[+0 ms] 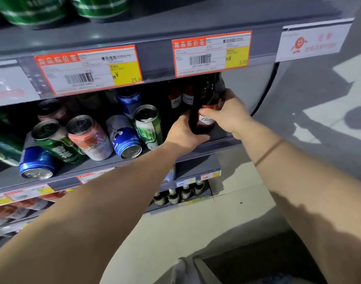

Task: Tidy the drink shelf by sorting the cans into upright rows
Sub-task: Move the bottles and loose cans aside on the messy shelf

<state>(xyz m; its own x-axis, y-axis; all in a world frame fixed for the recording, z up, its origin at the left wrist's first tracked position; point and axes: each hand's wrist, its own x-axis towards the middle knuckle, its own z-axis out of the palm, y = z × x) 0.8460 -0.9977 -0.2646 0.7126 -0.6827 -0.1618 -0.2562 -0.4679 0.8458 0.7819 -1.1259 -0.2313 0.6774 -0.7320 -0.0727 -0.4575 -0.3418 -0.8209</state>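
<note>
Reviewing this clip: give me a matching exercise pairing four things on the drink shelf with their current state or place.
Things:
1. dark bottle
2. pink can
3. blue can at the shelf's front left
4. green and white can

States:
A. lying on its side, end facing the camera
B. leaning, top up, just left of the left hand
C. held by both hands, the right hand at its label
D. tilted between a green can and a blue and white can

Pairs: 1-C, 2-D, 3-A, 4-B

Toppled cans crowd the shelf left; its front strip lies bare.
</note>
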